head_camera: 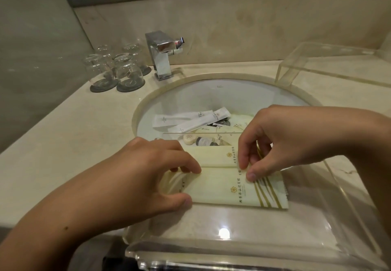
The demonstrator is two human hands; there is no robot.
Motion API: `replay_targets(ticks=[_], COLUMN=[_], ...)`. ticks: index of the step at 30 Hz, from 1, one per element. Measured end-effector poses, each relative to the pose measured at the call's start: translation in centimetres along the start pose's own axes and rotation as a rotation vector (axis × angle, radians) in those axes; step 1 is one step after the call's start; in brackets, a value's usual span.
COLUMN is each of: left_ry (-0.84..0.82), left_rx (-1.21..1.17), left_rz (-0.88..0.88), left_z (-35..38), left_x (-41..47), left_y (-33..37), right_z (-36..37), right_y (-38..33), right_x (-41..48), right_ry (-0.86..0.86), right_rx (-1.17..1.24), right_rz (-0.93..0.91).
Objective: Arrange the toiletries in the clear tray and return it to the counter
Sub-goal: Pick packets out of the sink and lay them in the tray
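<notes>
A clear tray rests over the near edge of the sink and counter. Inside it lie two cream packets with gold print and stripes, one overlapping the other. My left hand pinches the packets' left end between thumb and fingers. My right hand presses fingertips on their right part. More toiletries lie in the sink beyond: white sachets, a small round soap and a small bottle.
A chrome faucet stands behind the basin. Several upturned glasses on dark coasters sit at the back left. A second clear stand is on the counter at the back right. A mirror edge runs along the top.
</notes>
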State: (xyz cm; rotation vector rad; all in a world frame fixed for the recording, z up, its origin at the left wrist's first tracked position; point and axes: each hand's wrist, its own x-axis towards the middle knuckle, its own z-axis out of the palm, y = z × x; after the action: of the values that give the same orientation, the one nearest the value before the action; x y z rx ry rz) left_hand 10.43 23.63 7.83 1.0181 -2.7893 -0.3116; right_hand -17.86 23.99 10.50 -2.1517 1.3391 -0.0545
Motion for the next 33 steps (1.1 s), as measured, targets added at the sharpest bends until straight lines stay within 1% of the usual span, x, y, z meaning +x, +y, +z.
replay_targets(ticks=[4, 8, 13, 18, 21, 28, 33], left_ry=[0.001, 0.015, 0.063, 0.028, 0.021, 0.064, 0.064], left_rx=[0.024, -0.002, -0.016, -0.028, -0.026, -0.061, -0.035], left_rz=[-0.002, -0.023, -0.023, 0.033, 0.027, -0.006, 0.007], left_z=[0.3, 0.4, 0.4, 0.1, 0.3, 0.6, 0.6], left_x=[-0.3, -0.2, 0.0, 0.0, 0.1, 0.0, 0.1], left_y=[0.2, 0.2, 0.1, 0.4, 0.4, 0.2, 0.2], right_z=[0.0, -0.1, 0.4, 0.9, 0.5, 0.7, 0.9], right_y=[-0.3, -0.4, -0.7, -0.6, -0.6, -0.9, -0.7], right_x=[-0.1, -0.2, -0.2, 0.2, -0.1, -0.3, -0.1], right_ry=[0.004, 0.007, -0.034, -0.036, -0.019, -0.044, -0.053], right_rx=[-0.028, 0.016, -0.046, -0.101, -0.086, -0.066, -0.073], right_rz=[-0.012, -0.032, -0.006, -0.012, -0.022, 0.053, 0.058])
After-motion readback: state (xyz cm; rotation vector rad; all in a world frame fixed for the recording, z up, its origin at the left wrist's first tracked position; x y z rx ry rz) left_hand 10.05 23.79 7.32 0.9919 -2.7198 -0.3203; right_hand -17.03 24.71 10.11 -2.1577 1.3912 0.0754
